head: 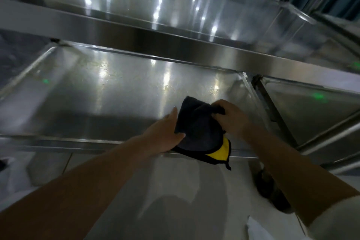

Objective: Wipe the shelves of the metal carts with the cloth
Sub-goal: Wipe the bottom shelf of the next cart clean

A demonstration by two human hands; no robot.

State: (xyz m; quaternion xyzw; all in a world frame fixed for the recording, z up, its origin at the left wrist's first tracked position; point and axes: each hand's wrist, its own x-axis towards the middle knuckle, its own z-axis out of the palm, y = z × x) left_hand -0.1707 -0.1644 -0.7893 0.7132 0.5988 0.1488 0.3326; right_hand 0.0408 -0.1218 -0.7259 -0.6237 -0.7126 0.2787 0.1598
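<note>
Both my forearms reach forward and down. My left hand holds the left side of the dark cloth, thumb on top. My right hand pinches its upper right corner. The cloth hangs over the front rim of the lower shelf, yellow side showing below. The upper shelf lies beyond.

cloth: dark, yellow underside, bunched | over front rim of cart's lower shelf
</note>
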